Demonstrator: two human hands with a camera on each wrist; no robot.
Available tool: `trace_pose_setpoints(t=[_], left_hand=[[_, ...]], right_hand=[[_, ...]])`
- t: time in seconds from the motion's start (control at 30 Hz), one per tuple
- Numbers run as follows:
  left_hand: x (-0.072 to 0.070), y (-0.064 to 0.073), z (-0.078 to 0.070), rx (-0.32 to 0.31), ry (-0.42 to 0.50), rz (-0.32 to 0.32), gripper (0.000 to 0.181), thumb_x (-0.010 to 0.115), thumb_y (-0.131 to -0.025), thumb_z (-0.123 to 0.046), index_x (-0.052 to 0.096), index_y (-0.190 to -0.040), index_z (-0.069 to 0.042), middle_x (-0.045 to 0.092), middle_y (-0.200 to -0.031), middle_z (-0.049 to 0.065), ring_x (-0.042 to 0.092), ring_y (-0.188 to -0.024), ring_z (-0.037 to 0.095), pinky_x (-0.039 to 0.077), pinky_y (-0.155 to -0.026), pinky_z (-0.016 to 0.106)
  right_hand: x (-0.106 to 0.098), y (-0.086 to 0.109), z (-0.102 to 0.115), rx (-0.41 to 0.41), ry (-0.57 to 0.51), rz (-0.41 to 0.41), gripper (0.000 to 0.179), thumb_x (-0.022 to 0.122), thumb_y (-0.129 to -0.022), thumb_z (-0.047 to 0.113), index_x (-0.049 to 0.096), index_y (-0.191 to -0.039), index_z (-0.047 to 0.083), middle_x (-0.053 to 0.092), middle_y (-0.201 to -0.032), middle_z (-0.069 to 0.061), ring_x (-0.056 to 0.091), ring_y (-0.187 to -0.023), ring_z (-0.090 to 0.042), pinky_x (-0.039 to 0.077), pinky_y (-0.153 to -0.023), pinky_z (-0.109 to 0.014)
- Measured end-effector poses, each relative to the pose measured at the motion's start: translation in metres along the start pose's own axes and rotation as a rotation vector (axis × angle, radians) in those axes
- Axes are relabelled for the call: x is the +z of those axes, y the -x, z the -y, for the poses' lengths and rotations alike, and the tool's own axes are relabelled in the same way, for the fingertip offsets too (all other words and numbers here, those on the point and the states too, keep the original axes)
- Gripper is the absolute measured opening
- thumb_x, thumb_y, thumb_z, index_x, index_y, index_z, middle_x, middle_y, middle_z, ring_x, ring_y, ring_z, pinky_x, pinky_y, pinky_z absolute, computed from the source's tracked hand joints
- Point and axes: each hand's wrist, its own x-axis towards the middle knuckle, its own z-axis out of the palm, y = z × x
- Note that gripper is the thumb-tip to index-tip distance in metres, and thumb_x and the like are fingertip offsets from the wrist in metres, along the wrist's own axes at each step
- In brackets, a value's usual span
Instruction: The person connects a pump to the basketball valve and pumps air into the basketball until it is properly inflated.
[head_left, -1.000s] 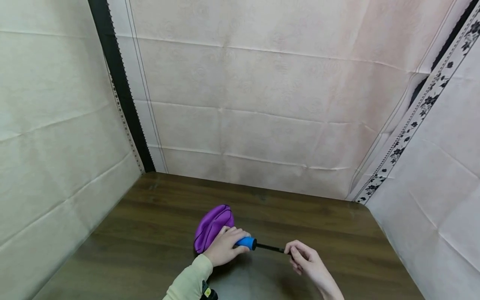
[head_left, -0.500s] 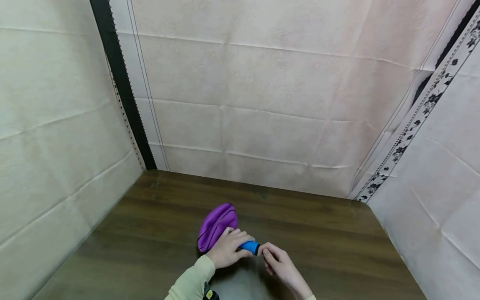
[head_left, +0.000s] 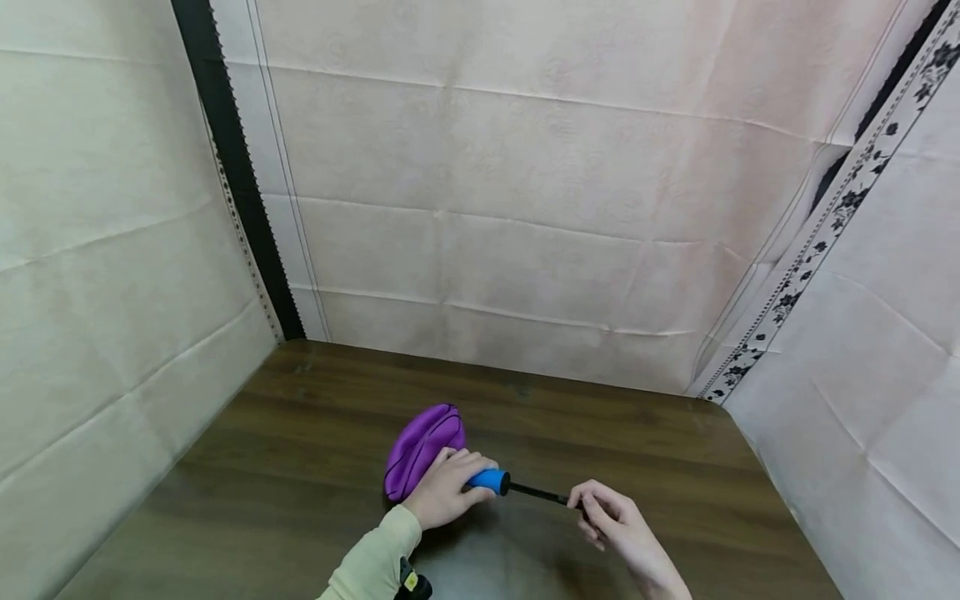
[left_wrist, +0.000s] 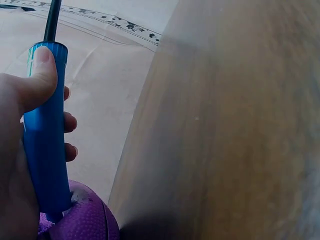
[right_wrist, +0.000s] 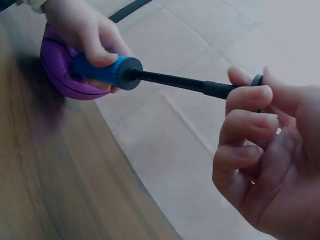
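Left hand (head_left: 448, 490): comes in from the bottom of the head view, sitting left of the other one, wrapped round the barrel of a blue hand pump (left_wrist: 47, 135). Thumb lies along the barrel right up by the rod end, and the left wrist view has three fingertips poking out the far side.
Left fingers: clamped on the barrel, no doubt there.
Right hand (head_left: 611, 517): over on the right, forearm angling up from the bottom edge, knuckles bent. It's got the far end of the black rod (head_left: 536, 493).
Right fingers: thumb and index pinched on the rod's end, the others just curled in toward the palm.
Pump: held between both hands, slanting down a bit to the right in the head view, with a good stretch of rod showing between barrel and right hand.
Purple ball (head_left: 423, 450): all dented and floppy, at the barrel's other end, right up by the left hand. Can't tell if it's touching the counter (head_left: 300, 467).
Left sleeve (head_left: 375, 554): pale green, with a dark gadget (head_left: 414, 583) at the wrist.
Backdrop: pale creased cloth (head_left: 525, 208) behind the counter.
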Motion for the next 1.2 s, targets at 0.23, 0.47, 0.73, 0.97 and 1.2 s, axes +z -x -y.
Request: trace_pose_setpoints(t=[0.23,0.47,0.73,0.97,1.2], left_hand=[[0.000,0.001,-0.005,-0.019,-0.018,0.018,0.037,0.057,-0.094,-0.044,0.061,-0.124,-0.021,0.064,-0.109,-0.010,0.054,-0.097,0.008,0.035,-0.096,0.035],[0.004,0.001,-0.010,0.009,-0.065,0.020,0.035,0.056,-0.094,-0.045,0.061,-0.121,-0.023,0.064,-0.107,-0.011,0.052,-0.094,0.006,0.035,-0.094,0.034],[0.006,0.006,-0.005,0.006,-0.028,-0.015,0.039,0.053,-0.094,-0.049,0.061,-0.121,-0.023,0.064,-0.108,-0.012,0.053,-0.096,0.006,0.035,-0.095,0.036],[0.003,0.005,0.004,-0.018,-0.017,-0.077,0.033,0.056,-0.093,-0.047,0.061,-0.118,-0.027,0.064,-0.105,-0.012,0.054,-0.095,0.006,0.035,-0.094,0.035],[0.001,0.004,0.004,-0.031,-0.010,-0.036,0.037,0.056,-0.093,-0.049,0.061,-0.121,-0.025,0.065,-0.108,-0.011,0.054,-0.098,0.007,0.035,-0.096,0.036]], right_hand=[[0.007,-0.019,-0.011,-0.035,0.012,0.103,0.022,0.035,-0.105,0.007,0.053,-0.105,-0.005,0.035,-0.066,-0.025,0.036,-0.051,-0.019,0.031,-0.043,-0.039],[0.040,-0.043,-0.034,-0.021,-0.012,0.082,0.029,0.034,-0.105,0.008,0.045,-0.104,-0.019,0.032,-0.068,-0.034,0.038,-0.051,-0.003,0.033,-0.041,-0.024],[0.047,-0.041,-0.030,0.118,0.027,-0.036,0.034,0.041,-0.105,0.022,0.052,-0.108,-0.010,0.045,-0.069,0.002,0.041,-0.052,-0.001,0.036,-0.047,-0.018],[0.021,-0.019,-0.007,0.112,-0.023,-0.133,0.034,0.040,-0.105,0.020,0.049,-0.107,-0.013,0.043,-0.065,0.006,0.040,-0.053,-0.003,0.033,-0.046,-0.024],[0.003,-0.007,0.000,0.040,0.054,0.019,0.025,0.037,-0.105,0.012,0.051,-0.108,-0.008,0.040,-0.063,-0.011,0.037,-0.054,-0.013,0.032,-0.045,-0.037]])
